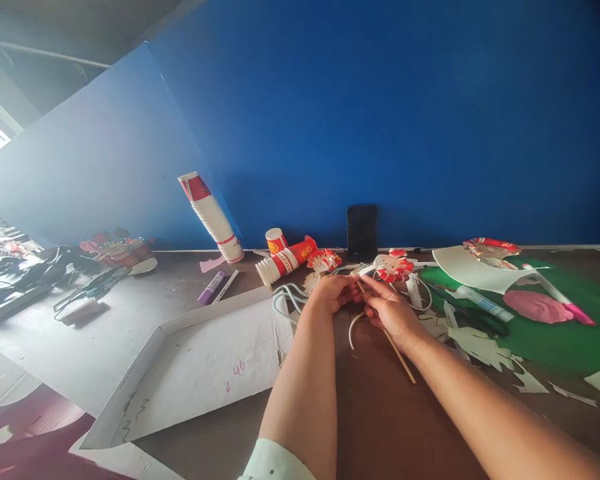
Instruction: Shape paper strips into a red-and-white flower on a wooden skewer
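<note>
A thin wooden stick point(400, 357) slants down and to the right from between my hands. Fingers of my right hand point(393, 312) are closed around its upper part. Close beside it, my left hand point(334, 293) is curled shut near the stick's top end, and what its fingertips pinch is hidden. Just beyond my fingers lies a flower cut from a red-and-white paper cup point(396, 265). Another cut-cup flower point(325, 260) is behind my left hand. A pale cable point(291, 293) loops out beside my left wrist.
A shallow white cardboard tray point(205, 360) lies at left. Paper cup stacks, one leaning point(213, 217) and one lying point(287, 260), are behind, near a purple marker point(211, 288) and black phone point(362, 233). Paper scraps point(483, 345) and a glue stick point(485, 303) lie right.
</note>
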The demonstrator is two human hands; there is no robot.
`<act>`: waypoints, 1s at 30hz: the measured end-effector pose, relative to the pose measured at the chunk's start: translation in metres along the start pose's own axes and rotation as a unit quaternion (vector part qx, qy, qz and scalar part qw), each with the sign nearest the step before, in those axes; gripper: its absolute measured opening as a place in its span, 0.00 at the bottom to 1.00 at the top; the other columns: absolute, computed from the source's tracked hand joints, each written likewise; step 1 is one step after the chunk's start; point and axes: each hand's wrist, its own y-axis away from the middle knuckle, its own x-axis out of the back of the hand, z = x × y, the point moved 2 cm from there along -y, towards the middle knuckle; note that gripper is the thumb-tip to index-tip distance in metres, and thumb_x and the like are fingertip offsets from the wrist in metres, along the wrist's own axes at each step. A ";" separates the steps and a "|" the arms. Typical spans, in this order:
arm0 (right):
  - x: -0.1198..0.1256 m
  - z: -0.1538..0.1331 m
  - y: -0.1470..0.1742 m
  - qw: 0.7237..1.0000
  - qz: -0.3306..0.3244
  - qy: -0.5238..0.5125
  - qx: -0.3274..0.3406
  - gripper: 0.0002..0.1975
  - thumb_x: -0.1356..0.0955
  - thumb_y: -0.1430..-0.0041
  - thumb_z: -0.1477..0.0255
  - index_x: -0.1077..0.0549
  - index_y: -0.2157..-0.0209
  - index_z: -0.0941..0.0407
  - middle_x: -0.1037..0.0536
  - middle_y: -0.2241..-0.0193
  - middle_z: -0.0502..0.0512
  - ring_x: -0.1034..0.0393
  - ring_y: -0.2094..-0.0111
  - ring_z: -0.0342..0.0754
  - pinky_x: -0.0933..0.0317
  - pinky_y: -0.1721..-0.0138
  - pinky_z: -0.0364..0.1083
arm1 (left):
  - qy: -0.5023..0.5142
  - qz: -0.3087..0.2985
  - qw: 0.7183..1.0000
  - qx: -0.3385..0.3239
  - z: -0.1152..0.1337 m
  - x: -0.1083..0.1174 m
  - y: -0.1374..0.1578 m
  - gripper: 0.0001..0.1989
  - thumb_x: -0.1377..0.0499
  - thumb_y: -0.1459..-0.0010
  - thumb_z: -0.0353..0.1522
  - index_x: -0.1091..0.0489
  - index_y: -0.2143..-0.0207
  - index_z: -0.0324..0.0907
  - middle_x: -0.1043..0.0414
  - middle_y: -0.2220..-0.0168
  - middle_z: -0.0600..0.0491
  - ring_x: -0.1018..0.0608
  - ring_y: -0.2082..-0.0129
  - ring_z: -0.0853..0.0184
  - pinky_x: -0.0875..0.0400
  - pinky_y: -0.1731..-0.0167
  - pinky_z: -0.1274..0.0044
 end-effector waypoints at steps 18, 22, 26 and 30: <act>0.006 0.008 -0.005 0.999 0.001 0.039 0.020 0.32 0.35 0.49 0.70 0.37 0.40 0.48 0.30 0.78 0.48 0.44 0.82 0.40 0.54 0.84 0.39 | 0.015 0.006 1.000 -0.009 -0.001 -0.007 0.003 0.07 0.41 0.46 0.24 0.32 0.76 0.33 0.34 0.82 0.54 0.32 0.83 0.76 0.32 0.80 0.83; 0.006 0.009 -0.005 0.999 0.003 0.037 0.037 0.33 0.35 0.49 0.71 0.38 0.40 0.47 0.29 0.76 0.50 0.42 0.82 0.40 0.52 0.84 0.39 | 0.011 -0.003 1.000 -0.007 0.000 -0.009 0.005 0.07 0.40 0.46 0.25 0.32 0.77 0.33 0.35 0.82 0.54 0.32 0.84 0.75 0.33 0.81 0.82; 0.004 0.007 -0.003 0.999 -0.003 0.038 0.039 0.33 0.35 0.49 0.70 0.39 0.39 0.50 0.29 0.75 0.53 0.42 0.82 0.42 0.53 0.85 0.42 | 0.008 -0.006 1.000 -0.008 0.000 -0.009 0.004 0.08 0.39 0.46 0.25 0.32 0.77 0.34 0.36 0.83 0.55 0.32 0.84 0.75 0.33 0.82 0.82; 0.003 0.004 -0.002 0.999 -0.003 0.019 0.030 0.34 0.34 0.51 0.69 0.38 0.40 0.49 0.27 0.72 0.54 0.43 0.81 0.42 0.55 0.85 0.43 | 0.004 -0.012 1.000 -0.017 -0.002 -0.007 0.000 0.07 0.38 0.47 0.26 0.32 0.76 0.33 0.35 0.82 0.55 0.33 0.84 0.76 0.34 0.82 0.83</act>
